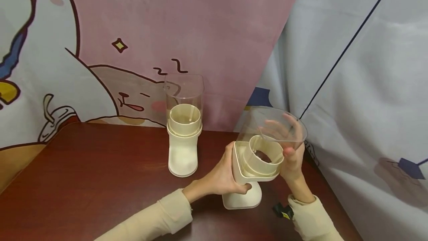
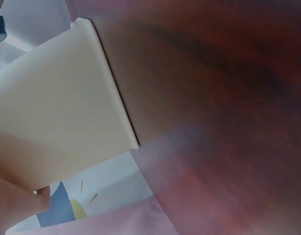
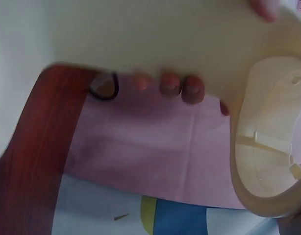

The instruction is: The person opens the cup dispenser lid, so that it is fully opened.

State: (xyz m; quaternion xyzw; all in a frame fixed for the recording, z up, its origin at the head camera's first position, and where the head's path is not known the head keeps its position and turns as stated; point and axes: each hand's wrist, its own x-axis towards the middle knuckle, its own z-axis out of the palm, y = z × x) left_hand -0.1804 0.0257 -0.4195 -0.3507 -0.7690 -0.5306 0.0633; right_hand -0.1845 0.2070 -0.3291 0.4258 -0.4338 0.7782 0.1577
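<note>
A cream dispenser stand (image 1: 240, 198) with a clear plastic container (image 1: 249, 125) on top leans to the right in the head view. My left hand (image 1: 219, 176) grips the stand's upper part from the left, thumb across its front. Around the container's right and far side, my right hand (image 1: 290, 159) holds the clear wall, its fingers showing through the plastic. Inside the container is a cream ring (image 1: 264, 163). The right wrist view shows several fingertips (image 3: 192, 89) curled over the edge of the cream stand. Whether its foot touches the table is unclear.
A second cream dispenser (image 1: 183, 155) with a clear container stands upright near the table's back edge. The brown table (image 1: 110, 174) meets a printed cloth (image 1: 217, 47) behind and another cloth on the right. A small dark item (image 1: 282, 210) with a yellow mark lies beside the right sleeve.
</note>
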